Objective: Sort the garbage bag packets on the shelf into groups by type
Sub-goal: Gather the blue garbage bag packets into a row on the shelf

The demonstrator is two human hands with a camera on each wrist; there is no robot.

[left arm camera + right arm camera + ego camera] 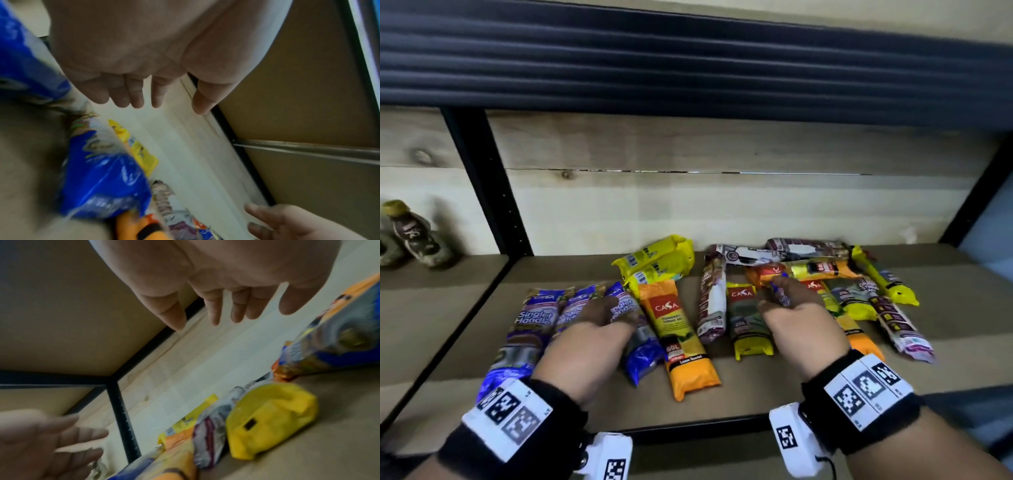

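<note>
On the wooden shelf three blue packets lie side by side at the left; the left hand hovers over them, fingers straight and spread, holding nothing; an orange packet lies just right of them, two yellow packets behind it; the right hand hangs open, fingers apart, over a mixed heap of packets at the right.

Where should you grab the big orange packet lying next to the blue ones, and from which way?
Probably around the orange packet's plump middle, coming down from above. It lies flat and lengthways on the shelf, blue packets crowd its left side, and its far end tucks under a yellow packet. So lift the near end first.
</note>
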